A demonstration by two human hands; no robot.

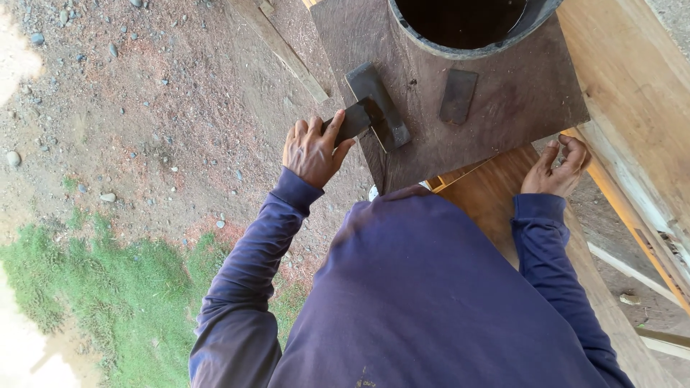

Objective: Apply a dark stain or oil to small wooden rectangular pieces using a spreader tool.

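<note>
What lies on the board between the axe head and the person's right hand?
In the head view, a flat dark rectangular stone lies on the dark board between the axe head and the right hand; otherwise bare board.

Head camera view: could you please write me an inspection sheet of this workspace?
Surface: dark worn board lying over a wooden plank.
Job's things: dark flat tool resting on the board's left edge.
Clutter: small dark flat block; black bucket at the top.
Grippers: left hand grips the tool's end; right hand half curled at the board's edge, holding nothing visible.
Cables: nothing seen.
Surroundings: gravel ground, grass patch, timber beam.
</note>
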